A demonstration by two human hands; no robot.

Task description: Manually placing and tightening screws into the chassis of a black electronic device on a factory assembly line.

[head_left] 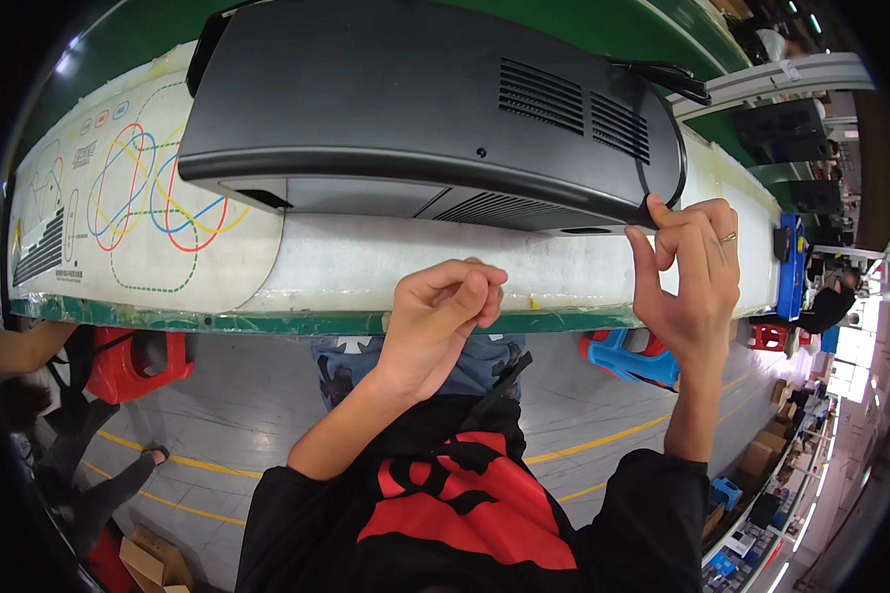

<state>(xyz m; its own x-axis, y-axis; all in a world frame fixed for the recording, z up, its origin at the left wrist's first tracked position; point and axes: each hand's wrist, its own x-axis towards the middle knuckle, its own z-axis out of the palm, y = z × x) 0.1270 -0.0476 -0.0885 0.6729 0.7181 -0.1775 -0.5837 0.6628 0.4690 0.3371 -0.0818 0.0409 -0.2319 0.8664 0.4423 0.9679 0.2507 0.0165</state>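
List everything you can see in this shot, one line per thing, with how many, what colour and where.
housing: one, black, vented, lying on the white pad.
pad: one, white foam, on the green bench.
diagram sheet: one, white with coloured loops, left of the pad.
stool: one, red, on the floor at left.
crate: one, blue and red, on the floor at right.
left hand: one, curled, over the bench edge, touching nothing.
right hand: one, ringed, fingertips at the housing's right corner.
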